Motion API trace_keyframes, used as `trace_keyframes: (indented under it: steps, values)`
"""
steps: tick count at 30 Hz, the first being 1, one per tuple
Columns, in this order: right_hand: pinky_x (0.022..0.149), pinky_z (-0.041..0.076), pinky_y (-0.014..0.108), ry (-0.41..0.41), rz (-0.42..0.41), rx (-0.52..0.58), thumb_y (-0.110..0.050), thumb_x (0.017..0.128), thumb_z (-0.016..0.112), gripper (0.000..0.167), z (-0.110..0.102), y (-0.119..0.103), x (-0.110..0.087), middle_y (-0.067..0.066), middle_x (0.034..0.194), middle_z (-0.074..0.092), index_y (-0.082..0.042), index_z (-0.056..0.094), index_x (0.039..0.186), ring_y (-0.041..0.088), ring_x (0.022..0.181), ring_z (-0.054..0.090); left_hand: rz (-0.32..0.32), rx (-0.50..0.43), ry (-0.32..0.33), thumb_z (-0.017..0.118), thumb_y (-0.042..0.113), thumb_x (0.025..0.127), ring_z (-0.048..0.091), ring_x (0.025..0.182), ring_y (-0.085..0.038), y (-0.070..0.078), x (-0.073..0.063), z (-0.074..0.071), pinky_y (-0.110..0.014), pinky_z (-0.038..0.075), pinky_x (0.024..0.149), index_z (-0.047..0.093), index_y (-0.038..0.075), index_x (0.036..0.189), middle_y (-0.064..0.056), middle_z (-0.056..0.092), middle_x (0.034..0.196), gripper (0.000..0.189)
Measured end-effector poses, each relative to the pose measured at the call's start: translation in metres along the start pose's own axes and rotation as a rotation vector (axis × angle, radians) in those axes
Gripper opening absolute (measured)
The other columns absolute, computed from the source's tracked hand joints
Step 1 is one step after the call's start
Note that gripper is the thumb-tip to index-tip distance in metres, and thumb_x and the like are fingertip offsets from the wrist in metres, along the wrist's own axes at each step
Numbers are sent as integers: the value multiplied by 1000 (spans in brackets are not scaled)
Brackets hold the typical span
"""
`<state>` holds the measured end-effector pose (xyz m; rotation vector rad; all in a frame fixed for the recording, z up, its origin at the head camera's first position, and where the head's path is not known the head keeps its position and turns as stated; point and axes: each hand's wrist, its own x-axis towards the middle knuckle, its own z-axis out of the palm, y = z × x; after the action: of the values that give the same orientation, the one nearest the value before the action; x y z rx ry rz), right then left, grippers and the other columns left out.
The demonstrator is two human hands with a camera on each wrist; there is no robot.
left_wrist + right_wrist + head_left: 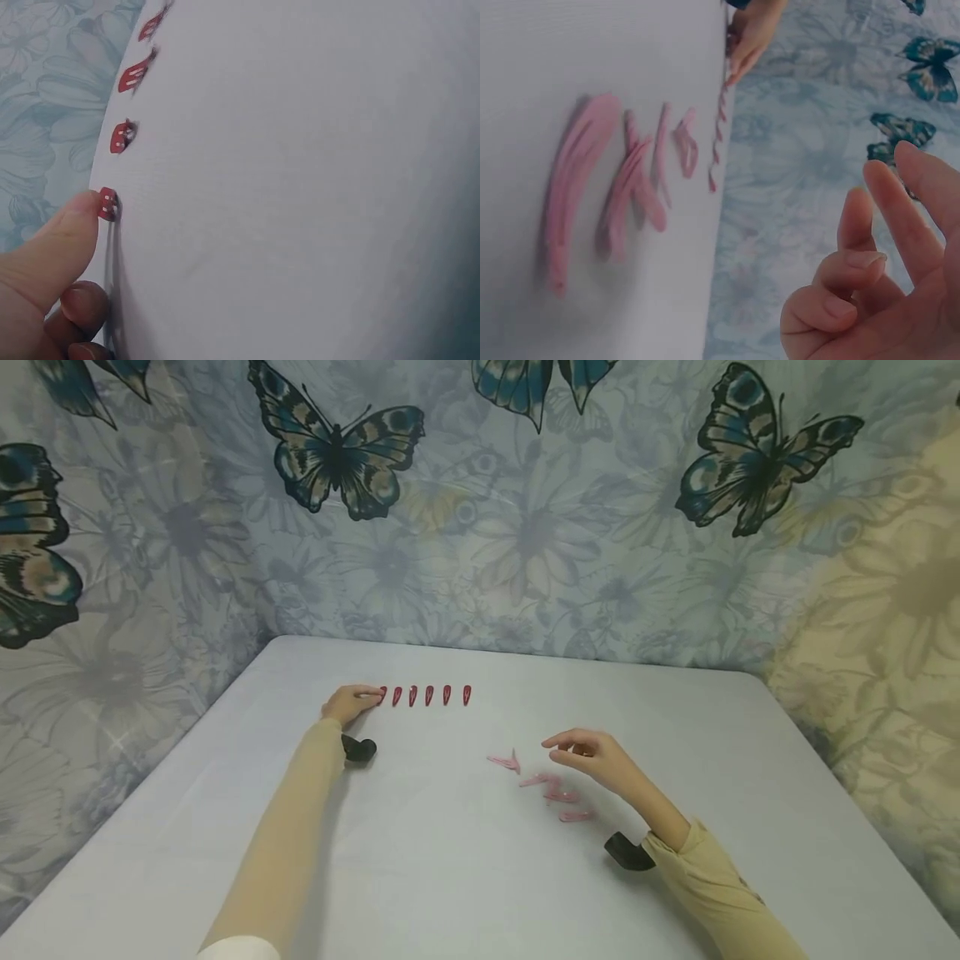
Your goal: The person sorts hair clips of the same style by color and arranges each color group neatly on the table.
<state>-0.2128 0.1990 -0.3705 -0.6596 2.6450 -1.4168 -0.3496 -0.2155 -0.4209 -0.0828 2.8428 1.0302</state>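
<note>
My left hand [350, 703] is at the left end of a row of red snap hair clips [429, 696]. It pinches the endmost red hair clip [109, 204] at its edge. The thumb shows against that clip in the left wrist view; the index finger is mostly hidden. My right hand [596, 758] hovers over the table with fingers loosely bent and nothing in them. Below and left of it lie several pink hair clips [575, 817], loosely scattered, some crossing each other. The right wrist view shows one pink clip [577, 187] nearest the camera, apart from the others.
A white-covered table [450, 877] carries all the clips, the red row standing near its far edge. Behind it hangs a floral cloth backdrop [525, 543] with butterflies. Dark wrist mounts [628, 852] sit at both wrists, low over the table.
</note>
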Motion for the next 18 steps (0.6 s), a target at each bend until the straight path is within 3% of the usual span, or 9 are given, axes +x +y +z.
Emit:
trace_keyframes:
  steps: [5, 7, 9, 11, 13, 15, 18]
  values:
    - [62, 43, 22, -2, 27, 14, -14, 94, 63, 28, 0, 7, 3, 14, 92, 66, 4, 67, 114, 17, 67, 50, -1, -104, 37, 55, 32, 100, 46, 131, -39, 1, -7, -5, -56, 30, 110, 58, 8, 134, -21, 45, 149, 42]
    - [64, 44, 23, -7, 32, 13, -16, 95, 63, 29, 0, 8, 6, 21, 95, 66, 4, 67, 115, 17, 70, 51, 23, -163, 83, 55, 30, 100, 55, 114, -35, 4, -10, -5, -48, 41, 100, 58, 5, 133, -23, 51, 143, 41]
    - [67, 47, 26, -16, 35, 20, -16, 95, 62, 30, 0, 9, 8, 25, 98, 65, 5, 66, 117, 18, 74, 54, 52, -240, 170, 58, 28, 98, 57, 87, -25, 11, -14, -1, -37, 46, 82, 62, 3, 129, -25, 62, 122, 39]
    - [73, 50, 28, -21, 40, 33, -16, 96, 61, 31, 0, 10, 12, 27, 102, 66, 6, 65, 118, 16, 79, 58, 100, -307, 246, 61, 25, 97, 48, 67, -14, 25, -19, 5, -27, 42, 65, 65, 1, 125, -18, 66, 93, 37]
    - [79, 51, 33, -20, 50, 47, -16, 97, 60, 31, -1, 11, 15, 28, 104, 66, 6, 64, 118, 12, 83, 61, 159, -354, 301, 64, 23, 94, 39, 57, -8, 45, -28, 13, -23, 34, 57, 68, 1, 119, -9, 59, 71, 34]
    - [85, 51, 36, -21, 58, 56, -16, 97, 59, 31, -1, 13, 19, 28, 105, 66, 5, 64, 119, 8, 87, 62, 220, -379, 302, 66, 21, 93, 40, 58, -7, 69, -39, 25, -22, 34, 57, 70, 1, 115, -6, 59, 69, 30]
    - [88, 50, 37, -29, 66, 61, -17, 97, 59, 30, 0, 17, 26, 26, 103, 67, 4, 65, 119, 8, 88, 62, 314, -395, 221, 66, 21, 93, 51, 71, -11, 99, -60, 45, -22, 40, 65, 71, 1, 112, -13, 69, 88, 28]
